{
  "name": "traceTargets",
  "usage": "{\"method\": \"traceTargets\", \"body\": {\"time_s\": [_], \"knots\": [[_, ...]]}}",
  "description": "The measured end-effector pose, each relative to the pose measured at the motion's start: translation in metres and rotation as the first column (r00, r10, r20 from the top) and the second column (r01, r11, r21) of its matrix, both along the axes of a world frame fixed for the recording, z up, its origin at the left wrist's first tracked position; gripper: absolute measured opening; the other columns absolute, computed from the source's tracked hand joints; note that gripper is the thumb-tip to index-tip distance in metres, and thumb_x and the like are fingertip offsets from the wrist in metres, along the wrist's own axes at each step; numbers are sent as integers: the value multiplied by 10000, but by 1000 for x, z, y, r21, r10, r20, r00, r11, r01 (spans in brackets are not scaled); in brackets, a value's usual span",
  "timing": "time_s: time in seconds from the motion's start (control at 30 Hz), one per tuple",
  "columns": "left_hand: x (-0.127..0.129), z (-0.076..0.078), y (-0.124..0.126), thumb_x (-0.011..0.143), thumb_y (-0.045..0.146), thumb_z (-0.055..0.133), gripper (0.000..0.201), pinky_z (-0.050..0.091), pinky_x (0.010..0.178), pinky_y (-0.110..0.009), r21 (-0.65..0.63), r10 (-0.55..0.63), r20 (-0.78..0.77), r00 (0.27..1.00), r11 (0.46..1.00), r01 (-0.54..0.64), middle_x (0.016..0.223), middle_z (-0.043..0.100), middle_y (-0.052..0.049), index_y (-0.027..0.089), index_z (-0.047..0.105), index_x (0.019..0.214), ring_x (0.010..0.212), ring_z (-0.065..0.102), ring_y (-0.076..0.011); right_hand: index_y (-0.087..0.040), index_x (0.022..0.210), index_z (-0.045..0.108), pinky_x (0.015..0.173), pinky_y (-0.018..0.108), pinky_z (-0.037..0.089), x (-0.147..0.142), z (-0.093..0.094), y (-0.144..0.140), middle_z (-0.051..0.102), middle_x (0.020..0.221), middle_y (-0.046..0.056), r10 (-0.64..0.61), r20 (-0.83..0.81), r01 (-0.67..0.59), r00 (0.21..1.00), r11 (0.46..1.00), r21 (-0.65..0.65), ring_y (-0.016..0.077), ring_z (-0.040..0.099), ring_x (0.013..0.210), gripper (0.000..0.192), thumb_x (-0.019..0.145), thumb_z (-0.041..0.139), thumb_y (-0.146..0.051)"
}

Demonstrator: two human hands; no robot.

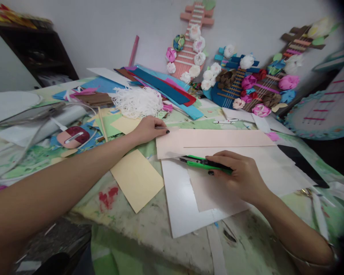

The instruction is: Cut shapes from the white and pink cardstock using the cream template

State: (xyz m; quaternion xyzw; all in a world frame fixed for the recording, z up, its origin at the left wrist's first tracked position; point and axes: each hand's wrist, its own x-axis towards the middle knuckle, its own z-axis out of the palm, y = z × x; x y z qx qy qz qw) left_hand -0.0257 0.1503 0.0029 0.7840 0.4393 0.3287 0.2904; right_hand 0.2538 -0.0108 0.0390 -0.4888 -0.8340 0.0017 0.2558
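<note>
My right hand (240,172) is closed round a green utility knife (202,162). The knife's blade points left and lies close to the lower left edge of a pale pink card strip (218,138); whether it touches cannot be made out. A long straight slit runs along the strip from near its left part to the right end. With thumb and fingers, my left hand (150,130) grips the strip's upper left corner. Under the strip lie a white sheet (179,198) and a torn-edged pale pink sheet (209,194).
A cream card (137,180) lies left of the sheets. Behind are a heap of white string (139,101) and coloured card strips (163,86). Paper-flowered guitar shapes (229,86) lean on the wall. A dark flat object (301,164) lies at the right, an earphone case (73,136) at the left.
</note>
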Motion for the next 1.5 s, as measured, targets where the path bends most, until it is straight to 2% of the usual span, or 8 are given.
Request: {"method": "traceTargets", "body": {"time_s": [0.27, 0.43, 0.67, 1.07, 1.5], "knots": [[0, -1, 0, 703, 424, 663, 303, 428, 621, -254, -5, 6, 3, 1000, 1000, -6, 732, 704, -33, 139, 735, 777, 720, 615, -190, -152, 1071, 747, 747, 401, 587, -13, -8, 3, 741, 1007, 108, 3, 32, -3, 999, 1000, 4, 252, 703, 832, 318, 796, 588, -138], [0, 0, 0, 702, 422, 672, 296, 441, 637, -255, -9, 2, 10, 1000, 1000, -1, 750, 713, -36, 142, 734, 778, 732, 625, -189, -136, 1060, 754, 754, 418, 583, -10, -8, 0, 737, 999, 121, -1, 23, 1, 1000, 1000, 19, 260, 696, 836, 310, 804, 579, -140], [0, -2, 1, 705, 430, 669, 309, 429, 627, -254, 3, 5, 10, 1000, 1000, -5, 740, 707, -29, 137, 734, 778, 716, 612, -180, -156, 1059, 755, 747, 386, 580, -4, -1, -4, 737, 1005, 112, -8, 20, 8, 1000, 1000, -4, 253, 698, 847, 293, 821, 585, -171], [0, -2, 1, 700, 397, 666, 281, 414, 602, -240, 15, 4, 15, 1000, 1000, -5, 719, 705, -23, 133, 735, 768, 689, 606, -166, -142, 1087, 743, 759, 405, 580, -17, -10, 1, 736, 1022, 114, 4, 22, -4, 1000, 1000, 5, 254, 703, 840, 315, 815, 583, -150], [0, -2, 0, 702, 401, 662, 286, 398, 580, -240, 11, 1, 14, 1000, 1000, -1, 682, 673, -23, 128, 731, 754, 660, 574, -156, -157, 1045, 754, 739, 393, 584, -6, -2, -5, 740, 989, 106, -12, 24, 11, 1000, 1000, 18, 254, 701, 836, 278, 824, 587, -179]]}}
